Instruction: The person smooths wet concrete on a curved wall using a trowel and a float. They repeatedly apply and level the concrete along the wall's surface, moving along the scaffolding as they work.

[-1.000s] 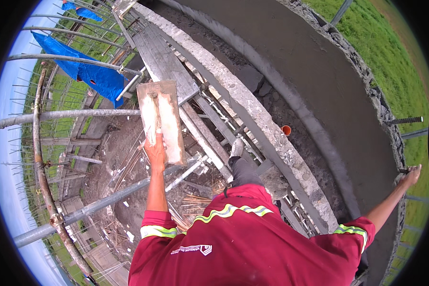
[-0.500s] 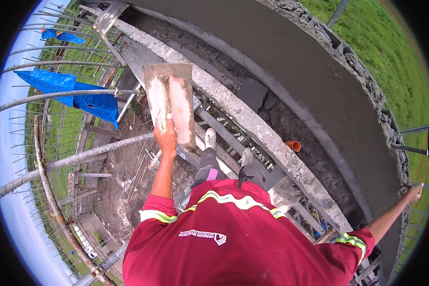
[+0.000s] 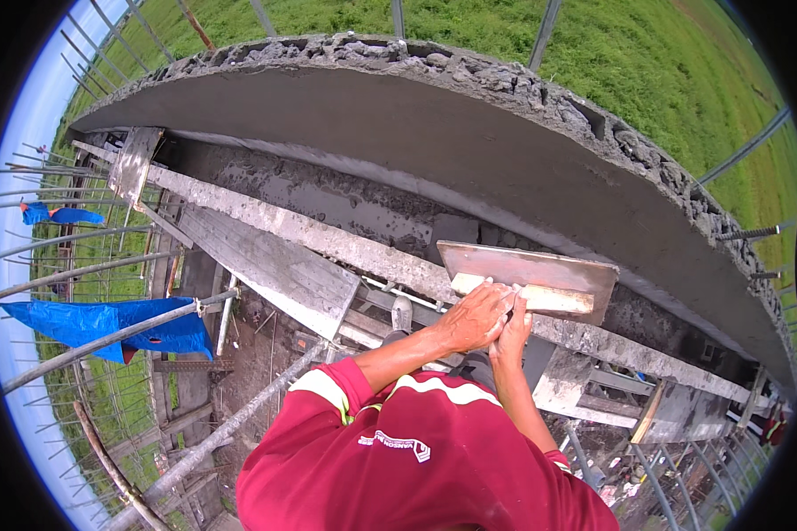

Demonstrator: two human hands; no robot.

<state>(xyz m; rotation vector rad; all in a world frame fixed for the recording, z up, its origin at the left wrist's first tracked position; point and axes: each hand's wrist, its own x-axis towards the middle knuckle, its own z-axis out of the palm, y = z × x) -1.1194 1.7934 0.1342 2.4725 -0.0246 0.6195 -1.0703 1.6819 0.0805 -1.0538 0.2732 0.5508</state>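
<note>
A plastering float [image 3: 584, 274] with a flat rectangular plate and a pale wooden handle is tilted in front of me, over the narrow concrete ledge. My left hand [image 3: 476, 317] closes over the left end of the handle. Close beside it, my right hand [image 3: 511, 334] grips the same handle from below, its thumb pointing up. The two hands touch, and their fingers are partly hidden behind one another and the handle. Beyond the float curves a low wall [image 3: 354, 111], coated in smooth grey plaster with a rough, broken top edge.
A concrete ledge [image 3: 310, 232] runs across, with a debris-strewn trough [image 3: 328, 195] behind it. Wooden planks [image 3: 266, 265] and a metal pipe [image 3: 212, 442] lie to the left. Blue tarps [image 3: 115, 326] hang among bars. Part of another person [image 3: 775, 429] shows at far right.
My view has turned to the right. The float has moved rightward from the left side and tilted. My right hand has come from the wall's edge to join my left hand on the handle.
</note>
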